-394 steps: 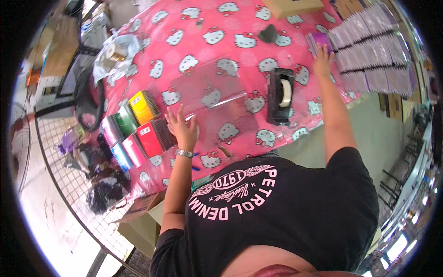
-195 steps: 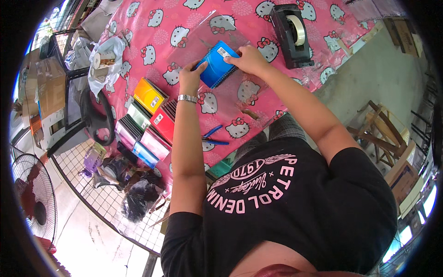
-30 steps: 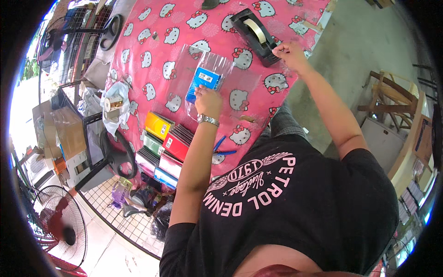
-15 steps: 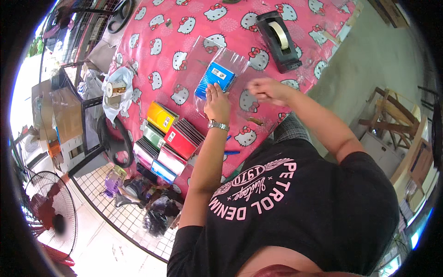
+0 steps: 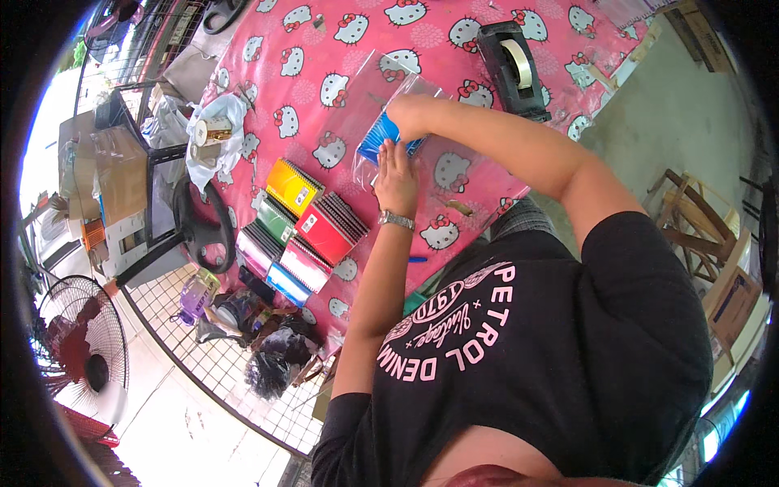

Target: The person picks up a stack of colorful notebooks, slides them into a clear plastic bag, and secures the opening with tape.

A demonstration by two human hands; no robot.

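A blue spiral notebook (image 5: 372, 146) lies in a clear plastic sleeve (image 5: 367, 79) on the pink patterned tablecloth. My left hand (image 5: 397, 180) rests flat on the notebook's near end, its fingers stretched out and a metal watch at the wrist. Across the upper part of the notebook reaches my right hand (image 5: 412, 116), fingers curled down against the sleeve. Whatever those fingers may hold is hidden beneath the hand. Left of my left forearm sit stacked spiral notebooks: yellow (image 5: 290, 188), red (image 5: 326, 229), green (image 5: 274, 221), and others with white and blue covers.
A black tape dispenser (image 5: 513, 73) with a pale roll stands at the far right of the table. On the left edge lies a white plastic bag (image 5: 217, 134) with a tape roll. A blue pen (image 5: 417, 260) is by the near edge. A fan (image 5: 81, 349) stands lower left.
My right hand has moved left from beside the sleeve onto the notebook's upper part. My left hand still presses on the notebook. The whole view has shifted slightly.
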